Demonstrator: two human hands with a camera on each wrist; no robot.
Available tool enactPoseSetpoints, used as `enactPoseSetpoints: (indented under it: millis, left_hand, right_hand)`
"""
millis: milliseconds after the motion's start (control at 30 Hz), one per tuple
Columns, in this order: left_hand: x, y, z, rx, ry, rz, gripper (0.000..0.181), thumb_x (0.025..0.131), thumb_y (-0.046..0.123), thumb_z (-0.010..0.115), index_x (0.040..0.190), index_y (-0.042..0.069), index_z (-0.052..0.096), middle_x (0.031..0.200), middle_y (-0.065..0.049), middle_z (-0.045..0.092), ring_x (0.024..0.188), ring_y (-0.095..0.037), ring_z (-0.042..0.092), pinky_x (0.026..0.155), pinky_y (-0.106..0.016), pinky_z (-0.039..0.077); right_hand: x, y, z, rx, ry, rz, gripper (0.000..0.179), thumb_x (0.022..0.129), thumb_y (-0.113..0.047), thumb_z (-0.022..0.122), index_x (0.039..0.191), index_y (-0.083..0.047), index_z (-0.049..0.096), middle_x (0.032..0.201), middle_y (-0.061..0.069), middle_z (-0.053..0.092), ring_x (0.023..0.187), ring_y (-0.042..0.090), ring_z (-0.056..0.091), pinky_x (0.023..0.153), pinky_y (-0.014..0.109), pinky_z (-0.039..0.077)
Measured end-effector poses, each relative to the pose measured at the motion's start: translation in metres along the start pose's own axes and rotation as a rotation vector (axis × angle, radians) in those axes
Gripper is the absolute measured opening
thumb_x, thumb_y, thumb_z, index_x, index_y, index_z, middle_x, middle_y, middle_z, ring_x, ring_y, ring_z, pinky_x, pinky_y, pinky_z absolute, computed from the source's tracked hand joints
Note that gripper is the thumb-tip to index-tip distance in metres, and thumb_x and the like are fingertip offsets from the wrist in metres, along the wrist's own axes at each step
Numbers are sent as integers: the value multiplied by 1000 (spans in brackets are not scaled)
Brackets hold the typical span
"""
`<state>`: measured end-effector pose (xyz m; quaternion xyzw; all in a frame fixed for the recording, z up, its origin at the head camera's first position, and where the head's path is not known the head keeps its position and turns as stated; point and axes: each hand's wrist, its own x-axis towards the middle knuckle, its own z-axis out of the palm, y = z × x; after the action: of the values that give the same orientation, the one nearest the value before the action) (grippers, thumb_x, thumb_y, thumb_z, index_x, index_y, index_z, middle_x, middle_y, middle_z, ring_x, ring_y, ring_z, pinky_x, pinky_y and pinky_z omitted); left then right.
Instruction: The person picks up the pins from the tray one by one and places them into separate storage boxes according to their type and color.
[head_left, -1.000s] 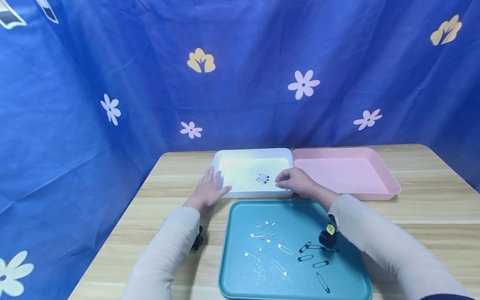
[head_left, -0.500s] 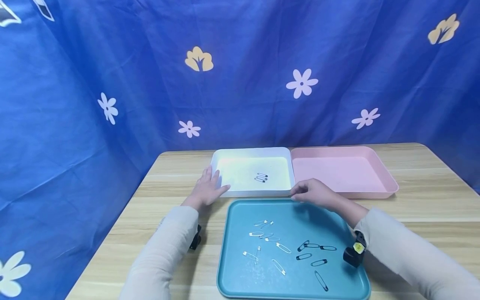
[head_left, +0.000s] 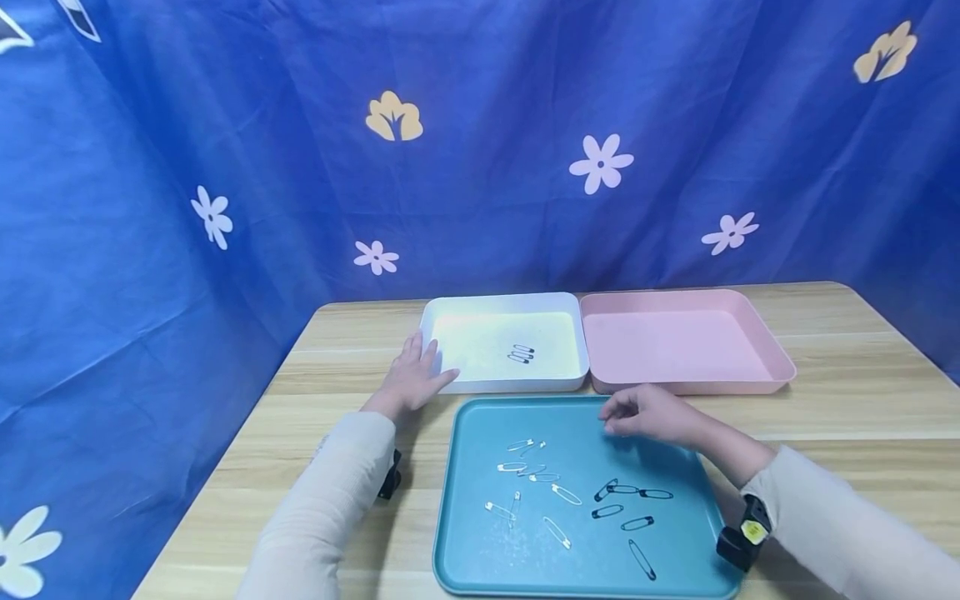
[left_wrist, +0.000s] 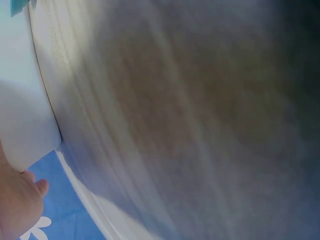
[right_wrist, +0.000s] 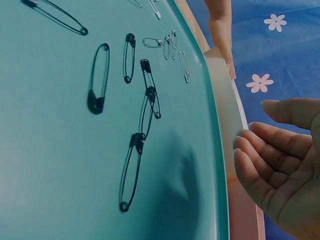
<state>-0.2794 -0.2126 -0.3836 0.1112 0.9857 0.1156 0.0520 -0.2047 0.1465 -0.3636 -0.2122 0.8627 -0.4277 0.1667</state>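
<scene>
My left hand rests with spread, straight fingers at the left rim of the white tray. Several black safety pins lie side by side in that tray. Over the far right part of the teal tray hovers my right hand. Its fingers are loosely bent and hold nothing, as the right wrist view shows. Below it on the teal tray are several black safety pins, some overlapping. To their left lie several silver safety pins. The left wrist view is mostly blurred sleeve.
A pink tray stands against the white tray's right side, behind the teal tray. All three are on a wooden table. A blue flowered cloth hangs behind the table.
My right hand has drawn back from over the white tray, moving right and toward me above the teal tray. The left hand keeps its place on the white tray.
</scene>
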Motion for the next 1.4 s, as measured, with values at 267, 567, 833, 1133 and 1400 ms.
enactPoseSetpoints:
  millis: [267,567,833,1133,1400]
  left_hand:
    - [0,-1,0,4,-17,-6,80,84,58,29,137,0,12,140,-23,-7,127,-35,-7,99,-51,8]
    - [-1,0,-1,-2,0,-1,78,85,55,32,136,-1,15,140,-24,-5,127,-37,-4,99,-51,9]
    - [-1,1,-1,-10,-5,-4,78,85,55,32,136,-1,14,139,-25,-5,126,-37,-5,99,-52,8]
    - [-1,1,-1,-22,3,-7,78,85,56,32,137,0,14,140,-23,-5,127,-36,-5,99,-51,8]
    - [-1,1,-1,-31,8,-7,77,85,54,33,137,0,14,140,-24,-5,126,-37,-5,99,-52,8]
  right_hand:
    - [-23,8,-3,1,-107,-56,24,78,-15,62,94,2,61,81,1,60,73,15,55,66,26,46]
    - [-42,21,-1,28,-128,-59,23,75,-14,64,91,3,60,81,4,61,73,12,56,66,23,47]
    - [-51,28,4,41,-117,-53,19,74,-10,65,88,2,61,80,4,60,70,11,55,62,23,47]
    - [-55,28,13,20,-102,-44,19,70,-7,66,86,2,61,75,2,57,66,9,53,59,22,47]
    - [-54,26,24,-108,-42,-38,13,65,0,66,73,-7,58,65,-4,49,60,8,46,52,22,43]
